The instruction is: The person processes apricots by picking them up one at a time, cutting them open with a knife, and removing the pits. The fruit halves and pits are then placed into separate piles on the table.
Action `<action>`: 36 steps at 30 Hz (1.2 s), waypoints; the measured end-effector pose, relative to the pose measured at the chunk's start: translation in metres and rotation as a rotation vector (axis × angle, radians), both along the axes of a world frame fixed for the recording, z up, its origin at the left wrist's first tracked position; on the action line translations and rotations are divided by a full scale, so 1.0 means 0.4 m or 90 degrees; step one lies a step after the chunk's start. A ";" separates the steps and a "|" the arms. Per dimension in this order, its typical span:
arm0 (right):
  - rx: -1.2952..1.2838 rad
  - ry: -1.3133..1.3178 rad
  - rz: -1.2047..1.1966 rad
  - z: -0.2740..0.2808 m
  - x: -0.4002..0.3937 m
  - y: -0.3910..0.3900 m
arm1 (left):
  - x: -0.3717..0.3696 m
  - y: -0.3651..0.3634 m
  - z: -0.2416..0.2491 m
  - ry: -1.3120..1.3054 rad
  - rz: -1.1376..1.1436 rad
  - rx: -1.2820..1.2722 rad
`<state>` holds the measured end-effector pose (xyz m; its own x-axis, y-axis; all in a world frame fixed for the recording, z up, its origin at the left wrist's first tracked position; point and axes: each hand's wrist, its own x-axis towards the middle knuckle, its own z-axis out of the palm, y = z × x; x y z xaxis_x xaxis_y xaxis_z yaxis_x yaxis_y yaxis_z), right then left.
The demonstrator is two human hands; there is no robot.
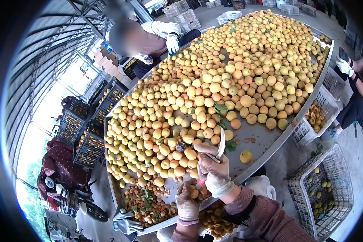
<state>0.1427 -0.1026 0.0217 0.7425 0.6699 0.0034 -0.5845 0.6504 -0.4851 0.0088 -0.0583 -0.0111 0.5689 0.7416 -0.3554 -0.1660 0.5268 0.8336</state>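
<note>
My right hand [215,173], in a stained light glove, is closed around a knife whose curved blade [222,144] points up and away from me. Just below and to the left, my gloved left hand [186,203] is closed on an apricot [195,192], partly hidden by the fingers. Both hands are over the near edge of a metal sorting table [262,139] heaped with whole apricots [213,87]. A single yellow apricot [246,157] lies apart, right of the knife. Left of my left hand is a pile of apricot pits and scraps with leaves [149,205].
Below the table edge are split apricots [217,221]. A crate [343,173] holding some fruit and another crate [306,133] stand right. A grey glove [127,222] hangs at the left corner. One person [161,40] sits across; another person's gloved hand [345,66] shows right.
</note>
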 end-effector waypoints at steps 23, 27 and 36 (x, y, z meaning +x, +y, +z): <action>0.018 -0.025 -0.056 -0.008 -0.011 -0.013 | 0.052 -0.045 0.020 0.089 0.044 0.191; -0.024 -0.277 -0.100 0.002 -0.024 -0.029 | 0.062 -0.044 -0.006 0.104 0.030 0.398; 0.079 0.151 -0.070 -0.066 0.022 0.023 | 0.042 -0.035 -0.012 -0.086 0.008 0.085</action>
<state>0.1515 -0.0934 -0.0049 0.7999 0.5912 -0.1030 -0.5956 0.7614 -0.2559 0.0257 -0.0722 -0.0158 0.5954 0.7842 -0.1745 -0.2863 0.4101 0.8659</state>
